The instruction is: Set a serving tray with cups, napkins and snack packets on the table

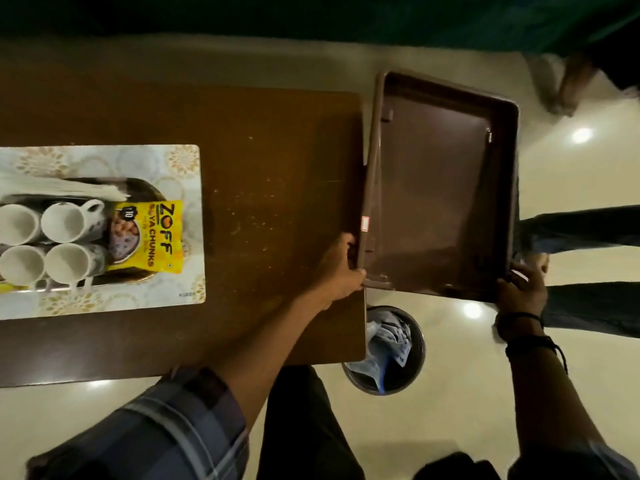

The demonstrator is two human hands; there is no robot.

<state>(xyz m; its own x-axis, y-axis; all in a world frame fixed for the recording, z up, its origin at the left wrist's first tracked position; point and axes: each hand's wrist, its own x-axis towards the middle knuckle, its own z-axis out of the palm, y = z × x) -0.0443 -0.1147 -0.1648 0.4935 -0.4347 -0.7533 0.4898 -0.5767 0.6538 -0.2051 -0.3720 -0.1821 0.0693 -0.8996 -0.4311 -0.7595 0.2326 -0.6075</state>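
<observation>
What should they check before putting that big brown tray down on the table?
1. Both hands hold the brown tray: left hand and right hand at its near corners. Ok.
2. Tray empty, nothing to spill. Ok.
3. Bare table beside the placemat. Ok.
4. Tray over the table: mostly past its edge. Not ok.
5. Bin below the tray's near edge. Cannot tell if clear.

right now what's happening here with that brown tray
A person holds an empty brown tray with both hands: the left hand on the edge next to the wooden table, the right hand at its near corner. The tray hangs off the table's end, over the floor and a waste bin. At the table's other end, white cups, napkins and a yellow Zoff soya chunks packet already sit together on a placemat.
</observation>
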